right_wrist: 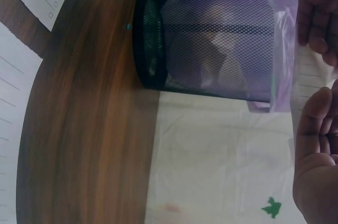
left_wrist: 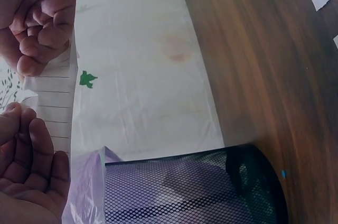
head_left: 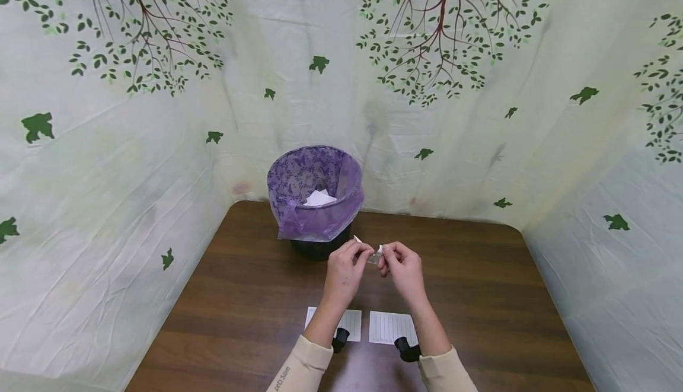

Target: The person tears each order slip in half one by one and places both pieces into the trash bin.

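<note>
fingers [head_left: 361, 247] of the left hand [head_left: 343, 270] and right hand [head_left: 407, 270] pinch a lined paper [left_wrist: 55, 106] above the counter [head_left: 480, 285], near a purple-lined bin [head_left: 315, 223]. white paper [head_left: 320, 198] already lies inside; two lined sheets [head_left: 389, 327] apparently remain.

High head, close wrist views, shared bin [right_wrist: 211, 42]

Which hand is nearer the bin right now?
Left. The left hand is at the bin's near right side, from the person's view; the right hand is farther right, beyond the left.
</note>
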### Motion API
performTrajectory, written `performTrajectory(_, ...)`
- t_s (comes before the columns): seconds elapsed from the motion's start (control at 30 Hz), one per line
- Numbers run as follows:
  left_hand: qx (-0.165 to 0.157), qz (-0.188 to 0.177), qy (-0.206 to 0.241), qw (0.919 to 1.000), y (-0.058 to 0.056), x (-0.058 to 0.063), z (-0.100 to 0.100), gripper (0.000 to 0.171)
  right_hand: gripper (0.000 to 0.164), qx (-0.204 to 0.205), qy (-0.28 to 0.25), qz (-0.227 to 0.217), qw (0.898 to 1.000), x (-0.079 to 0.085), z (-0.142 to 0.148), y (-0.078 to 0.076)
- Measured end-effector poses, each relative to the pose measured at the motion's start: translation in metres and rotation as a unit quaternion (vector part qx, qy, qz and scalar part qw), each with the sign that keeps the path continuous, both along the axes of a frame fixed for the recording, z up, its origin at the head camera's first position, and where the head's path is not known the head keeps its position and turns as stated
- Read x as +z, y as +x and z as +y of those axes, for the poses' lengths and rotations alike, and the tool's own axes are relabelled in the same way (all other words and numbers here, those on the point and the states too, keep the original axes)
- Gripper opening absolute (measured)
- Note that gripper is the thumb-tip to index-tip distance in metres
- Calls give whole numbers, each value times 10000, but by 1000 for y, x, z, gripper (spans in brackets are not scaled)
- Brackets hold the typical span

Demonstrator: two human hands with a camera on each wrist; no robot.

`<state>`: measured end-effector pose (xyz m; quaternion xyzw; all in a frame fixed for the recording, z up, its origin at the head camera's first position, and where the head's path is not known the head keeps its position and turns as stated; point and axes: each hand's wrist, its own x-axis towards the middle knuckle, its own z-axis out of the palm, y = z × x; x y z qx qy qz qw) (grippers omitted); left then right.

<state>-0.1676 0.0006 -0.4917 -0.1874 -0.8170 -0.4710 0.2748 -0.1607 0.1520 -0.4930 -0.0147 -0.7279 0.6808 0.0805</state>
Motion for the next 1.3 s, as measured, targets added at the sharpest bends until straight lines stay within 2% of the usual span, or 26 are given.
performTrajectory(0.3, -3, -171, 68, 9998, 0, 0, -1, 4, 22, -72, 7, 30, 10000, -2, 3, -1)
performTrajectory(0.67, 87, -392, 114, 9991, 1, 2, -3, 5, 26, -205, -559, -24, 9982, 2, 8, -2)
performTrajectory(1.03, 138, -378, -21, 9992, -1, -2, -5, 5, 29, -318, -989, 141, 9945, 5, 14, -1)
performTrajectory(1.3, 218, -345, -80, 9991, -2, -4, -5, 6, 24, -393, -1266, 323, 9906, 4, 16, -2)
